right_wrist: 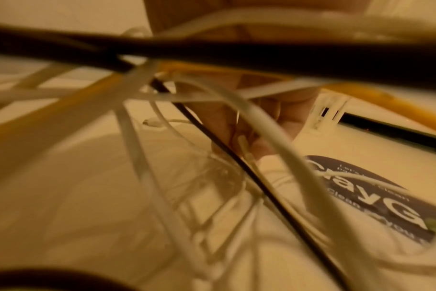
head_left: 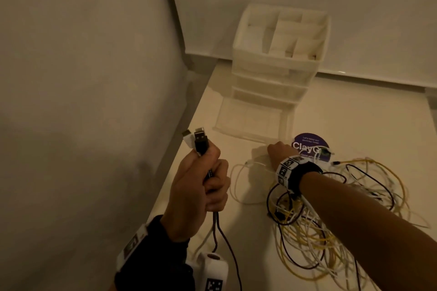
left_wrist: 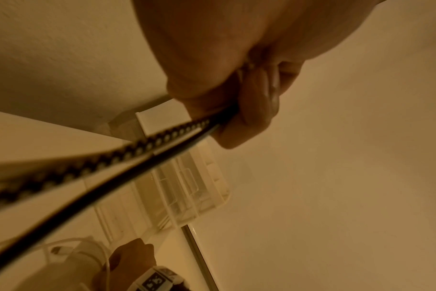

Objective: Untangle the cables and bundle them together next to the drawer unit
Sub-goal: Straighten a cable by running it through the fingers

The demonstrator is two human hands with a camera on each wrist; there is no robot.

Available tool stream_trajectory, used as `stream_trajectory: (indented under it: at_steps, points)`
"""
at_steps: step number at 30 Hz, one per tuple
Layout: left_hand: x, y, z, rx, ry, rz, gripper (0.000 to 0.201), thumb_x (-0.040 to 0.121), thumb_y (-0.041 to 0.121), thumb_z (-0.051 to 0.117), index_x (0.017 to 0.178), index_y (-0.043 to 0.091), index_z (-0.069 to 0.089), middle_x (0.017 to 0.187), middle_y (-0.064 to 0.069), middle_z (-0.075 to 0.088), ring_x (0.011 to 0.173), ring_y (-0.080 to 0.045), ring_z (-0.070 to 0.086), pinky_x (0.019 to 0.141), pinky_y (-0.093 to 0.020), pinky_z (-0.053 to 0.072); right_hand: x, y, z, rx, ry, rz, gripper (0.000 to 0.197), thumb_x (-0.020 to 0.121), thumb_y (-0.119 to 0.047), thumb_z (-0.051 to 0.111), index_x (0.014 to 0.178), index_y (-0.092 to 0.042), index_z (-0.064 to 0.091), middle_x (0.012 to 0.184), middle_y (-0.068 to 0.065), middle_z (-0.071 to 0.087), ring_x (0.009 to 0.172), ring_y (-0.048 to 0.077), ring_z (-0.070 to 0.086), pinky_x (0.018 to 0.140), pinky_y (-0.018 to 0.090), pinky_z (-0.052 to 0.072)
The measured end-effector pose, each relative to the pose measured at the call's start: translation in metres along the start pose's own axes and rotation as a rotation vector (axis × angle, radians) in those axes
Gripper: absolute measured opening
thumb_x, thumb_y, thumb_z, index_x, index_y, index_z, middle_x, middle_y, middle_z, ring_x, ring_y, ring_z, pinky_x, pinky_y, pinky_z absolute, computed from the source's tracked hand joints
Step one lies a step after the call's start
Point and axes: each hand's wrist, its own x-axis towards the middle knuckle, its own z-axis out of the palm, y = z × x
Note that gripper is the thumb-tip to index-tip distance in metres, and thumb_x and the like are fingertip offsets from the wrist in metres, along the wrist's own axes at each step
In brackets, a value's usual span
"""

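Observation:
My left hand (head_left: 205,179) is raised over the white counter and grips a few cable ends upright in its fist; a black USB plug (head_left: 201,142) and a white plug (head_left: 188,137) stick out above it. The left wrist view shows its fingers (left_wrist: 251,106) curled round a braided cable (left_wrist: 142,147) and a thin black one. My right hand (head_left: 278,151) is down on the counter just in front of the drawer unit (head_left: 279,71), fingers (right_wrist: 264,145) pinching a white cable end (right_wrist: 244,144). The tangle of yellow, white and black cables (head_left: 331,224) lies under and around my right forearm.
The unit's bottom drawer (head_left: 250,120) is pulled open toward me. A round purple sticker (head_left: 309,144) lies on the counter beside my right hand. A wall (head_left: 94,78) runs close along the left, and another stands behind the unit. A loose white cable loop (head_left: 238,184) sits between my hands.

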Motion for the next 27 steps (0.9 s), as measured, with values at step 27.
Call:
stream_trajectory:
  at_steps: [27]
  points:
    - [-0.003,0.01,0.139,0.299,-0.155,0.392,0.041,0.089,0.041,0.06,0.078,0.002,0.058,0.052,0.0,0.042,0.044,-0.014,0.04,0.043,-0.026,0.038,-0.307,0.004,-0.114,1.437,0.775,-0.408,0.006,0.09,-0.015,0.064,0.085,-0.014,0.065,0.077,0.004,0.071,0.051,0.014,0.051,0.05,0.03,0.042]
